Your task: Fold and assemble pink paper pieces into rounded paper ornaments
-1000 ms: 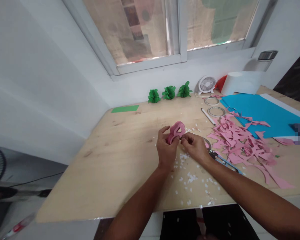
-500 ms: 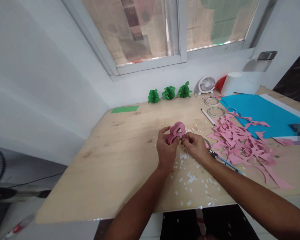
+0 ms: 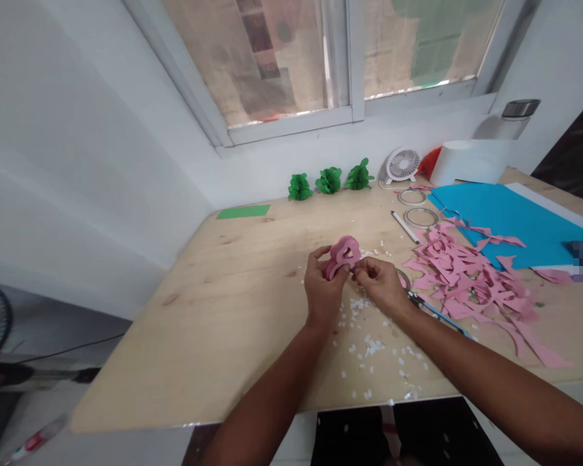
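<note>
My left hand (image 3: 323,294) is closed around a layered pink paper cutout (image 3: 344,247) with wavy edges and an opening in its middle, held above the table. My right hand (image 3: 381,283) is pinched at the lower right edge of that cutout, beside my left thumb; whatever sits between its fingertips is too small to make out. Small white bits (image 3: 373,347) are scattered beneath both hands. Just past my right wrist lie scissors (image 3: 444,316) with a blue handle, partly covered by my forearm, and a ring-shaped roll (image 3: 404,279).
A heap of pink paper scraps (image 3: 466,275) lies at right, partly over blue sheets (image 3: 529,217). Near it are a pen (image 3: 405,227) and two rings (image 3: 421,217). Along the wall stand green paper shapes (image 3: 329,180) and a small white fan (image 3: 402,166); a green strip (image 3: 243,211) lies left.
</note>
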`<state>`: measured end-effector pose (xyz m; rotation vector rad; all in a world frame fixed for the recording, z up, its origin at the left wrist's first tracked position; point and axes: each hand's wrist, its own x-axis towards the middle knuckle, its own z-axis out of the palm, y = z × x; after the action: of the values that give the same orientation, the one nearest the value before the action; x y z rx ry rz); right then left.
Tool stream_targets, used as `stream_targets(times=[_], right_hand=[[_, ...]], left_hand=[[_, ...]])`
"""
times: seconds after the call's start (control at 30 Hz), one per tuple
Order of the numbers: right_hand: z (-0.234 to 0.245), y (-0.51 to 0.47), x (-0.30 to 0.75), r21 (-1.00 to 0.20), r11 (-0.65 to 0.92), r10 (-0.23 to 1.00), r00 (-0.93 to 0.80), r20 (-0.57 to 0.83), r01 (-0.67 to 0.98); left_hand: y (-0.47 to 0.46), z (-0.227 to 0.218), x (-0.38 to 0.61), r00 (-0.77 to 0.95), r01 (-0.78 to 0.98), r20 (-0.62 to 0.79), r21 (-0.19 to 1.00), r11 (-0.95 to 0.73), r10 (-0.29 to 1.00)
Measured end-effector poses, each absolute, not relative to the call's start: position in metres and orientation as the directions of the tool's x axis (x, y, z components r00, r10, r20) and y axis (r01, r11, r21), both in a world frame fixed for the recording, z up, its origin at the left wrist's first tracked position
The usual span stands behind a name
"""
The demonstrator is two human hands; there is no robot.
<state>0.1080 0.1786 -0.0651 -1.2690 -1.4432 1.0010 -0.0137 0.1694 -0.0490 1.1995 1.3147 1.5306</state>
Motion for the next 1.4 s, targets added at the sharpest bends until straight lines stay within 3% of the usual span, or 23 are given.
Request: stream_targets(times=[0.83,1.1,1.4], right_hand=[[-0.0627,0.1789,0.1061,-0.991,0.092,0.995,-0.037,0.088,0.093],[-0.0622,0.1787,0.107,-0.991,0.102,0.993,-0.064,0.096,0.092],[-0.0573,0.1771,0.1087,-0.966,0.136,0.99,-0.059,0.126,0.221]], left_hand=[[0.1686,-0.0508,-0.0137,-0.237,0.07,0.234,0.972,-0.224,0.943],[0.1702,-0.0508,-0.0133,-0.269,-0.004,0.17,0.984,-0.177,0.948],[0.1775,-0.0465,-0.0218,-0.342,-0.208,0.032,0.972,-0.109,0.939]])
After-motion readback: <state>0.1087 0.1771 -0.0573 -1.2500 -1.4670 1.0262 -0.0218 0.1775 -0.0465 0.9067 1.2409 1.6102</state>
